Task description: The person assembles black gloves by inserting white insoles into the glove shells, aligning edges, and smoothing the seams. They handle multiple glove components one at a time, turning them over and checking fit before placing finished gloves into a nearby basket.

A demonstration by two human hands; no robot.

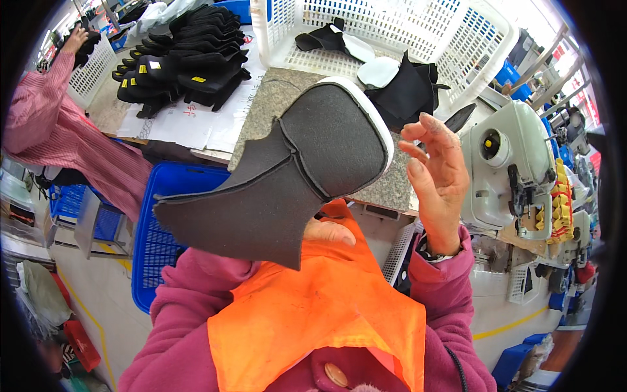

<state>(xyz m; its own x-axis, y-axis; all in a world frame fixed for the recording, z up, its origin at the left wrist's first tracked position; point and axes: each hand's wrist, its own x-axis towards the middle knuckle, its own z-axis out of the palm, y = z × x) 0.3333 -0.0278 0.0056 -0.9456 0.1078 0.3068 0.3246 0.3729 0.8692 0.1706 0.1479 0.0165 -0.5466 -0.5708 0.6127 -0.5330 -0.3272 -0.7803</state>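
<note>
Left hand point(331, 232) grasps the dark grey upper point(251, 212); right hand point(439, 179) is free

From here I see only the left thumb below the piece; the other fingers are hidden behind it. The right hand is raised just beside the white edging point(377, 117), fingers curled, holding nothing. The upper is up over the orange apron point(320, 313) and the near edge of the speckled worktop point(268, 98).

To handle it well, I'd support it near the seams, steady the edging with the free fingers and keep the long flap from folding.

The white basket point(392, 23) on the worktop holds black and white pieces, some bunched at its near side. The blue basket point(141, 277) at the left is partly covered by the upper; I can't make out its contents.
</note>
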